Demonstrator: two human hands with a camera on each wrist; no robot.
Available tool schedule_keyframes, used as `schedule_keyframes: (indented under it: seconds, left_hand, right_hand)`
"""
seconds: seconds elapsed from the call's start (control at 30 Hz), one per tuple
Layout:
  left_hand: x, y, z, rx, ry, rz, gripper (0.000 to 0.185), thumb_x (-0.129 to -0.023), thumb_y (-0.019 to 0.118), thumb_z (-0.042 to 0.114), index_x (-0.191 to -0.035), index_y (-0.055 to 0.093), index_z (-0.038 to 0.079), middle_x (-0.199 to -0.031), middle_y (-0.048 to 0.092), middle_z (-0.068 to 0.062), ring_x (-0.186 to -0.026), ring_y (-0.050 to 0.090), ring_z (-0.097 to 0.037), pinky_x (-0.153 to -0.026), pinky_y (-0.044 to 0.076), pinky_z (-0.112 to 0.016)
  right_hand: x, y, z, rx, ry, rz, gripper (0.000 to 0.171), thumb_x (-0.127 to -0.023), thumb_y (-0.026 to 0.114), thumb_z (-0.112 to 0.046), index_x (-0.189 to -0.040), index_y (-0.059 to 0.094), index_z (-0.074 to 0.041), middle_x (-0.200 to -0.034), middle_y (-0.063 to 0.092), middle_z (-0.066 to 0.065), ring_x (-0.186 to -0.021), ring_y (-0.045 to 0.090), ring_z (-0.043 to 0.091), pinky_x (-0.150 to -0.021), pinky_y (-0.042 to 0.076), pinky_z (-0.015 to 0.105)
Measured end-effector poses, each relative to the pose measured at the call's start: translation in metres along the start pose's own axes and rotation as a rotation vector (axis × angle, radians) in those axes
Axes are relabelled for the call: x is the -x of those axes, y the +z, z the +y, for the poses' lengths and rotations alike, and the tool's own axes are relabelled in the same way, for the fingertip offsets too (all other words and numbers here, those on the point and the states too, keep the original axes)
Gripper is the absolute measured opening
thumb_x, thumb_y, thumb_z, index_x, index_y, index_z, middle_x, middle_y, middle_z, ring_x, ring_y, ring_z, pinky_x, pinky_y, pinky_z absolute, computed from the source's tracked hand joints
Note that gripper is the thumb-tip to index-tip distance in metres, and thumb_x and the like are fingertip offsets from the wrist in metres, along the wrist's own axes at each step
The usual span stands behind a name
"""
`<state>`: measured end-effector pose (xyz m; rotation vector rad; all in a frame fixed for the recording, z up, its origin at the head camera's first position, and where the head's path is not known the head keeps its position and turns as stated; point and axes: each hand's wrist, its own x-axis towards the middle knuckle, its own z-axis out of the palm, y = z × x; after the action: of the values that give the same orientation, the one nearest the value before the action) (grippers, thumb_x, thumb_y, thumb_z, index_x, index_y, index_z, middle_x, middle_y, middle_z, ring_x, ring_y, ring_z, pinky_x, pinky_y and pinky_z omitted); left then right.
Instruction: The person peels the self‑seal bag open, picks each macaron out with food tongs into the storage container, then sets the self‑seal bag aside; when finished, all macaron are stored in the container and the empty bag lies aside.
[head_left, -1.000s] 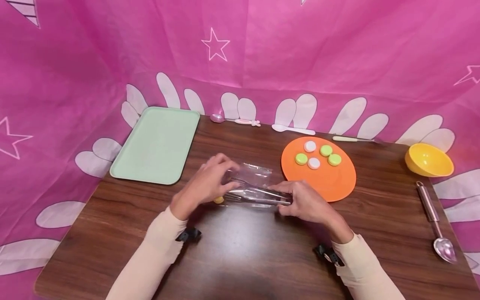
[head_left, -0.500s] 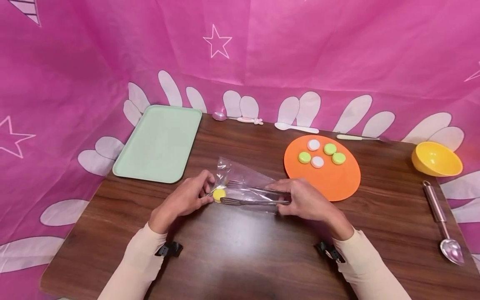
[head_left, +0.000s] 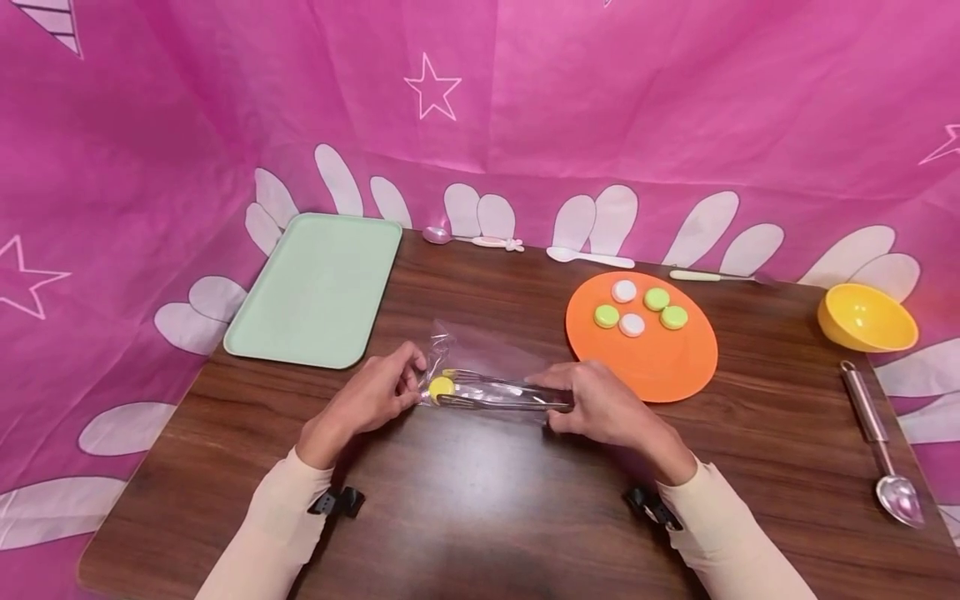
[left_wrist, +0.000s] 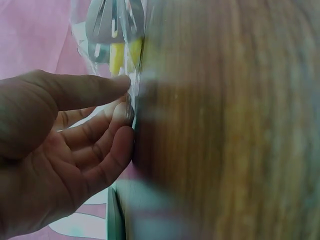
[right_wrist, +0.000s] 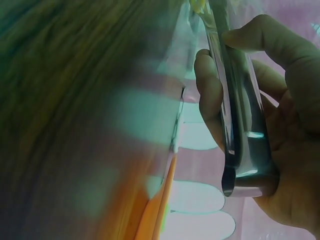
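Observation:
My right hand [head_left: 607, 408] grips metal tongs [right_wrist: 247, 145] near their bent end, fingers on one arm and thumb on the other. The tongs' slotted tips reach left into a clear plastic bag [head_left: 487, 350] lying low over the table. A yellow macaron-like disc [head_left: 441, 389] sits inside the bag, between or right beside the tips. With thumb and fingers, my left hand [head_left: 367, 396] pinches the bag's closed left end. In the left wrist view the yellow disc [left_wrist: 117, 57] shows through the plastic just past the thumb.
An orange plate [head_left: 652, 367] bears several green and white discs. A pale green tray [head_left: 315, 292] lies back left. Spoons and a pale-handled utensil [head_left: 693, 275] line the back edge. At right are a yellow bowl [head_left: 866, 321] and a metal scoop [head_left: 870, 417].
My left hand has moved left and down from above the bag's middle to pinch its left end. The yellow disc now shows, and the tongs' tips have drawn closer around it.

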<state>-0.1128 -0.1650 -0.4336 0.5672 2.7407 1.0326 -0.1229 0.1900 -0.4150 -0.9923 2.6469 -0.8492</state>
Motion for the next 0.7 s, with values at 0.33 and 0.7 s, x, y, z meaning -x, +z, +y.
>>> schedule_keyframes:
  seconds: [0.33,0.7]
  left_hand:
    - [0.003,-0.003,-0.005,0.007,-0.074,0.055,0.032,-0.088,0.08,-0.003,-0.112,0.06,0.004,-0.08,0.069,-0.001,-0.071,0.06,-0.008,-0.069,0.05,-0.026]
    - [0.006,-0.006,-0.003,0.019,-0.101,0.08,0.034,-0.087,0.082,-0.001,-0.112,0.06,0.004,-0.077,0.067,0.0,-0.069,0.059,-0.008,-0.069,0.048,-0.025]
  right_hand:
    - [0.05,-0.028,0.016,-0.021,0.089,0.069,0.054,-0.08,0.081,0.0,-0.132,0.077,-0.014,-0.119,0.081,0.002,-0.087,0.064,0.009,-0.068,0.051,0.022]
    - [0.15,-0.075,0.066,0.193,0.216,0.409,0.059,-0.065,0.095,0.0,-0.122,0.081,-0.011,-0.108,0.082,0.018,-0.082,0.056,-0.009,-0.071,0.041,0.006]
